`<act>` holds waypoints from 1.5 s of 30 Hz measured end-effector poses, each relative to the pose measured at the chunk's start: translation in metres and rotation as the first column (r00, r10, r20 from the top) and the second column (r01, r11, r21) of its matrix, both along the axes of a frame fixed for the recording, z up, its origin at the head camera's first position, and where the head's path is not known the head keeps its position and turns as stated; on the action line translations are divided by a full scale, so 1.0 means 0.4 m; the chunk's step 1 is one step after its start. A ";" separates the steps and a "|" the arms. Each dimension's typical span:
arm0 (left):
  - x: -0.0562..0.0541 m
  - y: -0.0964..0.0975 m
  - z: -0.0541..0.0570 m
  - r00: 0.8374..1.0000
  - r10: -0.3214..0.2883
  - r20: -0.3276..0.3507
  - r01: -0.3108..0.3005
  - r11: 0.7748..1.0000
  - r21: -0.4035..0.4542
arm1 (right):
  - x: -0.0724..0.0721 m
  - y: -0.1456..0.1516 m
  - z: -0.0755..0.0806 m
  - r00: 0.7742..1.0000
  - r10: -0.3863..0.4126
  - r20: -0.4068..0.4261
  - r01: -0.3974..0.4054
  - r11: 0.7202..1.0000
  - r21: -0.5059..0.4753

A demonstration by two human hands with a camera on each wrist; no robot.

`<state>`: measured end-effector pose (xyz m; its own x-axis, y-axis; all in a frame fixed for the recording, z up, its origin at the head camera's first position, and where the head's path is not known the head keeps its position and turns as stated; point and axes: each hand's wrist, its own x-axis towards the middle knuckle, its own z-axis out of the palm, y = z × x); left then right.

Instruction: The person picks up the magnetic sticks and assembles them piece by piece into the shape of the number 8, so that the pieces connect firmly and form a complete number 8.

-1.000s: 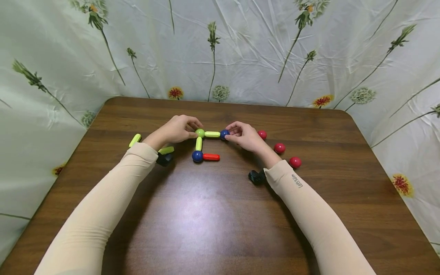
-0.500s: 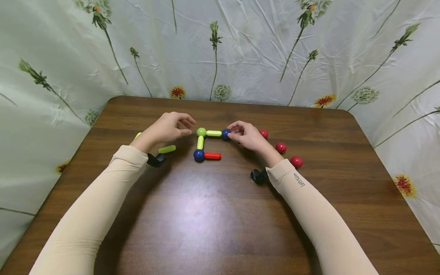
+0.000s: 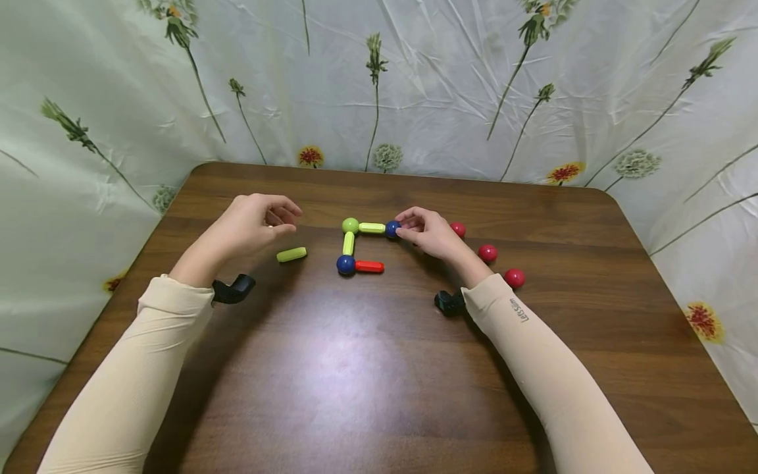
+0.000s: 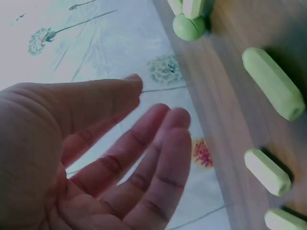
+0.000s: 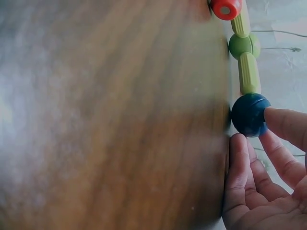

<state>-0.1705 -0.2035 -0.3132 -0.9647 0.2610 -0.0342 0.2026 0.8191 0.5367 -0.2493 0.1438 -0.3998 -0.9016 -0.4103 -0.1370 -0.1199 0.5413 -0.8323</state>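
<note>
My right hand (image 3: 432,234) pinches a dark blue ball (image 5: 249,115) between thumb and finger. That ball ends a yellow-green rod (image 3: 372,228), which joins a lime green ball (image 3: 351,226). From there a second yellow-green rod (image 3: 349,243) runs toward me to another blue ball (image 3: 346,264), with a red rod (image 3: 370,266) pointing right. Off to the left, my left hand (image 3: 251,224) hovers with loosely bent fingers and nothing between them. Loose yellow-green rods lie around it: one (image 3: 292,255) shows in the head view, several, including a large one (image 4: 273,84), in the left wrist view.
Three red balls, the nearest (image 3: 514,278) by the right forearm, lie right of the right hand on the brown wooden table (image 3: 355,395). A flower-printed cloth (image 3: 438,99) hangs behind the table's far edge. Each wrist wears a black camera mount.
The left hand has left the green ball and moved left over the loose rods. My right hand stays at the blue ball; the joined pieces keep their shape.
</note>
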 end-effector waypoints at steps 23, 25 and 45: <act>0.066 -0.027 -0.076 1.000 0.023 -0.008 -0.024 0.994 -0.106 | 0.001 0.003 0.004 1.000 -0.003 0.022 0.003 1.000 -0.012; 0.072 -0.037 -0.079 1.000 0.025 -0.010 -0.026 0.994 -0.108 | 0.002 0.004 0.006 1.000 -0.004 0.024 0.005 1.000 -0.012; 0.113 -0.068 -0.108 0.997 0.051 -0.066 -0.056 0.996 -0.075 | 0.004 0.001 0.005 0.999 0.006 0.034 -0.005 1.000 -0.020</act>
